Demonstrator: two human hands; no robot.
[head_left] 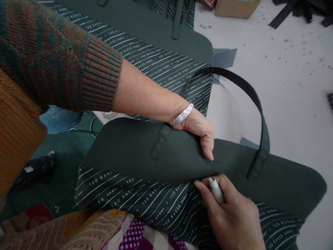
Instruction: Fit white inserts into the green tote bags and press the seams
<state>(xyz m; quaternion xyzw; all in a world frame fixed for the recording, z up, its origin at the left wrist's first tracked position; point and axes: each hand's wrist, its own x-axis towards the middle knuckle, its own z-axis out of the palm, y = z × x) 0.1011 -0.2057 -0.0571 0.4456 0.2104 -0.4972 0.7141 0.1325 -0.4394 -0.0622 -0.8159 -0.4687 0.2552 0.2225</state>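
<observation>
A dark green bag panel (125, 146) lies across the table edge and my lap, with a strap handle (257, 111) arching above it. Its lower part is printed fabric (156, 194) with white stripes and lettering. My left hand (201, 130), a silver bangle on its wrist, grips the panel's upper edge. The thumb presses on the plain side near a small row of marks; the other fingers are hidden behind. Just below, my right hand (234, 211) is closed round a white pen (216, 190). Its thumb and fingertip also pinch the printed fabric at the seam.
Another matching bag piece (156, 48) lies behind on the pale table (291, 90). At the back are a cardboard box (236, 8) and a pile of dark strips (299, 12). A blue stool (61, 119) and a black bundle (35, 170) stand on the green floor at left.
</observation>
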